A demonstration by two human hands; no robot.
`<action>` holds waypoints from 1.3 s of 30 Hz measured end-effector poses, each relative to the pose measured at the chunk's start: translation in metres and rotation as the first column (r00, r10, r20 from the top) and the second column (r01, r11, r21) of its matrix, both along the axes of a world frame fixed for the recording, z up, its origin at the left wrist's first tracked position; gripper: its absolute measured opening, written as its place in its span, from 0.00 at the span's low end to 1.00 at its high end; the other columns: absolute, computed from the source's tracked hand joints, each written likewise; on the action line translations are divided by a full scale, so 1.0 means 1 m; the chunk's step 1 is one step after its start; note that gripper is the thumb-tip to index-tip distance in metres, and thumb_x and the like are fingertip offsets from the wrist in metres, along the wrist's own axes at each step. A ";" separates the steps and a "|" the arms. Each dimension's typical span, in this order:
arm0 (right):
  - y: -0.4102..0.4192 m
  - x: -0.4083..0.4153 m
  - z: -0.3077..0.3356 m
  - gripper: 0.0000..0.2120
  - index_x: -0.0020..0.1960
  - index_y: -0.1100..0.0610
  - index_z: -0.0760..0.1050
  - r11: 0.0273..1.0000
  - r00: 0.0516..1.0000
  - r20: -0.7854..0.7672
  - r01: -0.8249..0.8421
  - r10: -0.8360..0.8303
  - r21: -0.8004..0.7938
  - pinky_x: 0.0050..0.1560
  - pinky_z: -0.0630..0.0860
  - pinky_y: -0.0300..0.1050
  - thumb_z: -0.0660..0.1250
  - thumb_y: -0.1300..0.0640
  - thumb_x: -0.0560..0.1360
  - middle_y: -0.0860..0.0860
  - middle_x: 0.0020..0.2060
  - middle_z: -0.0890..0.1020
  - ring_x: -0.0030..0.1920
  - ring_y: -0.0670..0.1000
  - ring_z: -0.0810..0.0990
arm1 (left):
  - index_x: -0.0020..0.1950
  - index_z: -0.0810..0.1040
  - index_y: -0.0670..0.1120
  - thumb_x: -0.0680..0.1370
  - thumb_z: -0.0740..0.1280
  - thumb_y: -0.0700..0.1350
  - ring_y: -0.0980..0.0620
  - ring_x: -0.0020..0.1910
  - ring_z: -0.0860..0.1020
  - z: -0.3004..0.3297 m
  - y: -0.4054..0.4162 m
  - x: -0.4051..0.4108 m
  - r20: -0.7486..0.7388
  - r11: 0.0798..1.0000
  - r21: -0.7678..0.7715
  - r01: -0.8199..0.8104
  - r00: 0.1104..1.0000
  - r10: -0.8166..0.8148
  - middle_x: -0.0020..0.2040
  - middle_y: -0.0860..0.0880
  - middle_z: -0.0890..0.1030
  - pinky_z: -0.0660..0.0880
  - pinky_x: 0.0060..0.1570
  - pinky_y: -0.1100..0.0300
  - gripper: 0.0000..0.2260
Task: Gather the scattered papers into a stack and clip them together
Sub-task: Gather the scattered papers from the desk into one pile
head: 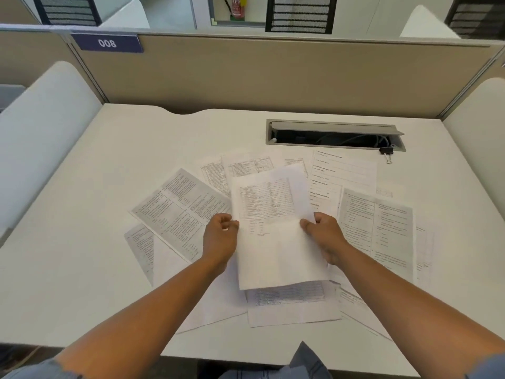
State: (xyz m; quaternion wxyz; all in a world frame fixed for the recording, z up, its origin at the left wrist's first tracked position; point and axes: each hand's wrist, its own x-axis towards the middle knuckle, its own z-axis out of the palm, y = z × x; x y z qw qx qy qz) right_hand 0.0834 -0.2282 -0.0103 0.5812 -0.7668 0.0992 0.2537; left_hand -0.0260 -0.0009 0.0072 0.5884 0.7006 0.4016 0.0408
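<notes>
While loose papers [180, 212] lie scattered over the white table [82, 201], the left hand [220, 239] and right hand [325, 236] pinch a sheet [276, 228] by its side edges mid-table; a black clip [386, 152] sits far right.

**Sheet held mid-desk, loose papers on every side of the grip**

The left hand [221, 236] and right hand [325, 239] pinch the held sheet [276, 228] by its two side edges, above the desk [82, 242]. Left of the grip lies a skewed printed page [177, 212]; right of it another page [382, 228]; behind it several overlapping sheets [246, 165]; nearer the person, more sheets [289, 305] poke out beneath. Far behind and right, a binder clip [386, 153] sits just before the cable tray [333, 134].
</notes>
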 end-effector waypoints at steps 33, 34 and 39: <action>-0.011 -0.001 -0.021 0.05 0.53 0.51 0.80 0.979 0.990 0.011 -0.136 0.140 -0.153 0.56 0.83 0.60 0.70 0.58 0.79 0.51 0.52 0.85 0.51 0.56 0.85 | 0.70 0.64 0.42 0.65 0.83 0.50 0.37 0.67 0.70 -0.027 0.113 -0.025 -0.415 0.899 0.347 -0.267 0.816 0.402 0.69 0.39 0.68 0.74 0.65 0.42 0.42; -0.010 -0.002 -0.021 0.04 0.53 0.51 0.80 0.980 0.991 0.008 -0.133 0.136 -0.150 0.56 0.83 0.60 0.70 0.59 0.79 0.50 0.52 0.85 0.51 0.56 0.85 | 0.68 0.65 0.42 0.64 0.84 0.49 0.37 0.66 0.71 -0.026 0.116 -0.025 -0.417 0.902 0.336 -0.271 0.816 0.400 0.68 0.39 0.70 0.75 0.64 0.42 0.40; -0.011 -0.003 -0.020 0.04 0.52 0.50 0.80 0.983 0.993 -0.002 -0.119 0.120 -0.138 0.57 0.82 0.61 0.70 0.58 0.79 0.51 0.52 0.86 0.51 0.57 0.85 | 0.63 0.67 0.42 0.64 0.83 0.43 0.36 0.60 0.78 -0.023 0.127 -0.024 -0.398 0.917 0.236 -0.320 0.830 0.392 0.60 0.41 0.79 0.80 0.56 0.41 0.35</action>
